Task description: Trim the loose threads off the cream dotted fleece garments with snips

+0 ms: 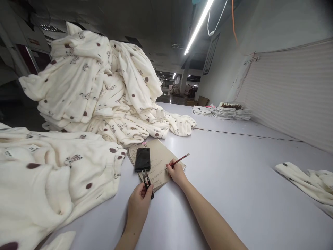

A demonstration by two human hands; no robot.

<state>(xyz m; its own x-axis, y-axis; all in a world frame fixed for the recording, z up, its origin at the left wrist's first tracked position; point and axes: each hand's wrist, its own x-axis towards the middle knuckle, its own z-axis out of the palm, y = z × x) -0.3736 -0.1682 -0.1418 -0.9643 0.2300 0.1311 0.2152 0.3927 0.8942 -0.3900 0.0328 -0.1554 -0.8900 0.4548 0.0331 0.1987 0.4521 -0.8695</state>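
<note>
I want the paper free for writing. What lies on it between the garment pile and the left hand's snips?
In the head view, a black phone lies on the notebook between them.

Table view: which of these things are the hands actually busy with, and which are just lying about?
In hand:
- right hand holds a pencil on the notebook
- left hand holds thread snips

Lying about:
- black phone on the notebook
- spotted fleece pile
- fleece piece at the right
- folded stacks at the far end
</note>
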